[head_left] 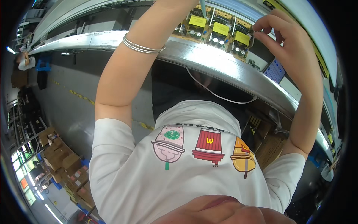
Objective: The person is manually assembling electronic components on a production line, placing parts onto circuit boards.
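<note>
A row of brown circuit boards lies on the bench, each with a yellow label, dark parts and round silver-topped capacitors. At the right end of the row, my right hand pinches the edge of the last circuit board between thumb and index finger. My left hand reaches over the boards at the top, its fingers cut off by the picture's edge. Beside it, a pale blue pointed tool comes down onto the left board. Whether my left hand holds that tool is hidden.
A shiny metal rail runs along the bench's near edge. Below it hangs a white cable. A blue-and-white sheet or screen sits under my right wrist. Cardboard boxes are stacked at the lower left.
</note>
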Tool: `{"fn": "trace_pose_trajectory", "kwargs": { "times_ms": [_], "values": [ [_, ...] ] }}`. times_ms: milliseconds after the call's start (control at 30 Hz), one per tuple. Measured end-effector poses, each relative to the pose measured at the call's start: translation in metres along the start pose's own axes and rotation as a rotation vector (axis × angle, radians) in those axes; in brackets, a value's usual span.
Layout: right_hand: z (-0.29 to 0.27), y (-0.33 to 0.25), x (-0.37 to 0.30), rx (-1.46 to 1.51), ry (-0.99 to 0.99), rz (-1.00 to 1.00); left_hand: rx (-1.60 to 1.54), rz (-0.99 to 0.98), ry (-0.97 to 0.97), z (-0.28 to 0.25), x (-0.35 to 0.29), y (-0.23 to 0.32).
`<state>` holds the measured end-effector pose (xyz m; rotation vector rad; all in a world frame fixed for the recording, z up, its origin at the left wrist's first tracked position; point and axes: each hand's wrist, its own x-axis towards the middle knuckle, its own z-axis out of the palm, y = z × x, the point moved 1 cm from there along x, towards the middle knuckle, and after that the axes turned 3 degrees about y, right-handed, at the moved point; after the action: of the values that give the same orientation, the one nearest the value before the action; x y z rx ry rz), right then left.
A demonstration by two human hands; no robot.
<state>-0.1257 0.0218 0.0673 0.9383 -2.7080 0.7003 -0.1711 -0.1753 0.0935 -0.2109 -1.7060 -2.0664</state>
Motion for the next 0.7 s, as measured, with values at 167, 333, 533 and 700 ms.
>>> {"fn": "trace_pose_trajectory", "kwargs": {
  "times_ms": [167, 333, 533, 700],
  "values": [
    [0.009, 0.001, -0.003, -0.034, 0.003, -0.059, -0.074, 0.057, -0.046, -0.009, 0.007, -0.016],
    [0.017, 0.004, -0.005, -0.041, 0.077, -0.16, -0.061, 0.066, -0.069, -0.003, 0.001, -0.011],
    [0.014, -0.003, -0.008, -0.028, -0.016, 0.046, -0.083, 0.109, -0.111, 0.003, -0.005, -0.006],
    [0.013, -0.003, -0.011, -0.044, 0.017, 0.06, -0.12, 0.143, -0.195, -0.003, 0.003, -0.015]
  ]
}}
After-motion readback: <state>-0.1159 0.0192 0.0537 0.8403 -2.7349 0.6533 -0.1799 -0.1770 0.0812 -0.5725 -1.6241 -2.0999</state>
